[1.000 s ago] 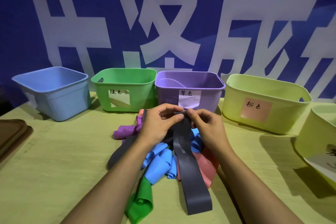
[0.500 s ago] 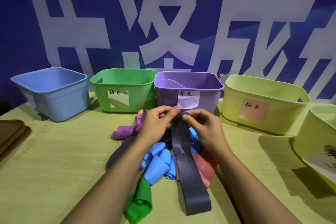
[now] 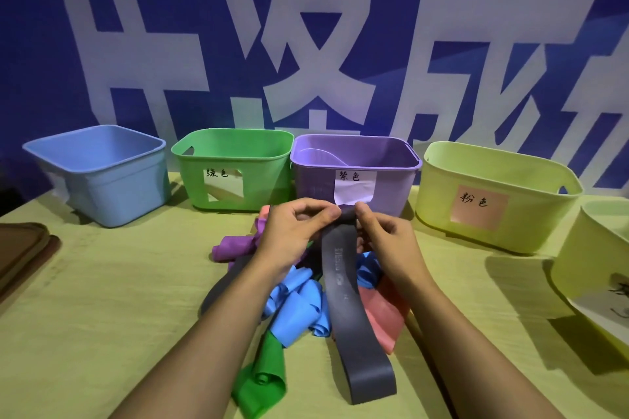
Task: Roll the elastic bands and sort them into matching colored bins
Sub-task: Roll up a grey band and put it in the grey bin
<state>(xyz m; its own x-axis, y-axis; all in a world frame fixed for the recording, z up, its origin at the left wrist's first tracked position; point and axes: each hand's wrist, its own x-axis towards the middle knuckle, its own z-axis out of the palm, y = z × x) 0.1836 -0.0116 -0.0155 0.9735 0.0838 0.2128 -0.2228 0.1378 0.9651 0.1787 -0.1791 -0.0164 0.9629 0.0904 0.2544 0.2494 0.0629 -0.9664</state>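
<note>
While both forearms reach in from the near edge: the two hands meet above the pile, in front of the purple bin.
Left hand (image 3: 295, 235): fingers curled, thumb and forefinger pinching the top end of the grey band, knuckles turned toward the bins.
Right hand (image 3: 391, 241): thumb pressed on the same top end from the other side, remaining fingers curled under it.
Grey band (image 3: 354, 313): a flat dark strip held up at its far end, just beside the paper label of the purple bin; it hangs down toward the person, curves over the pile and ends in a loop lying on the table (image 3: 102, 316). Faint printed text runs along its upper part; too small to read.
Pile under the hands: blue bands (image 3: 296, 309) loosely curled in the middle, a pink band (image 3: 384, 316) to the right, a purple band (image 3: 235, 245) to the left, a green band (image 3: 262, 381) nearest the person with one end curled, and a second grey strip (image 3: 224, 286) slanting out under the left wrist.
Bins along the far edge: blue bin (image 3: 102, 173), green bin (image 3: 235, 170), purple bin (image 3: 354, 170), and a yellow-green bin (image 3: 493, 197) with a pink label.
Far right: another yellow-green bin (image 3: 592, 279), partly cut off.
</note>
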